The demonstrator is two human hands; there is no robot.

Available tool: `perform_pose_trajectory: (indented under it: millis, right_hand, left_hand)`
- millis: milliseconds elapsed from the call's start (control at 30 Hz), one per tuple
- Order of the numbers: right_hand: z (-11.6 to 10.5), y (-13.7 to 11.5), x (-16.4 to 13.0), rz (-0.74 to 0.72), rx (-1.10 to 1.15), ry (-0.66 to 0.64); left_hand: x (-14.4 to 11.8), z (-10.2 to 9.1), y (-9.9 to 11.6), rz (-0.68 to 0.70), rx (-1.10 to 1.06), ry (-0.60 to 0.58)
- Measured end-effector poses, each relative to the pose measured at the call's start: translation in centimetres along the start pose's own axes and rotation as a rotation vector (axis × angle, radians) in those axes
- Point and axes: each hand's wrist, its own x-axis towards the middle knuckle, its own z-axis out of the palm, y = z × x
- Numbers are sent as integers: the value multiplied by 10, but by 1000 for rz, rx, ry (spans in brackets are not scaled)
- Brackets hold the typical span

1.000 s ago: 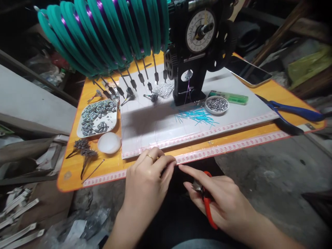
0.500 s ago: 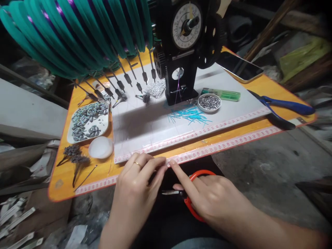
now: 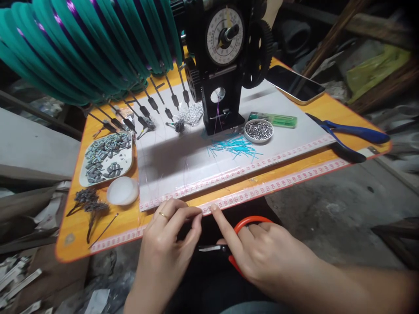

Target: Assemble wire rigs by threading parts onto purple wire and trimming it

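At the table's front edge, my left hand [image 3: 170, 237] is closed in a pinch over the measuring tape [image 3: 248, 193]; whatever the fingertips hold is too small to make out. My right hand [image 3: 262, 246] grips scissors [image 3: 244, 223] with orange handles, their blades pointing left below the edge. Its index finger stretches out onto the tape, a short gap to the right of the left fingertips. Beyond both hands lies a white board [image 3: 163, 174] with another tape strip along its front. Blue cut pieces [image 3: 235, 146] and a round dish of small metal parts [image 3: 258, 131] rest on it.
A black geared machine [image 3: 222, 100] with a dial stands behind, beside teal spools [image 3: 91, 48] with hanging weights. At left are a tray of grey parts [image 3: 122, 168], a white cap [image 3: 122, 191] and dark bundles [image 3: 91, 203]. Pliers [image 3: 356, 133], a phone [image 3: 294, 85] and a green lighter [image 3: 275, 120] lie right.
The view has shifted slightly, moving the table scene left. The gap between my left fingertips and right index finger has widened a little. The scissors stay in my right hand.
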Motion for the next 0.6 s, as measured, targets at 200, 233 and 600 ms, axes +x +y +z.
perform_pose_trajectory:
  millis: [200,233,600]
  right_hand:
    - [3,1,-2,-3,10,8]
    - [4,1,-2,-4,12,-6]
    - [10,1,-9,98,304,0]
  left_hand:
    - [-1,3,0,-16,-2,22]
    - [-1,3,0,-17,2,26]
    - [0,10,2,9,94,105]
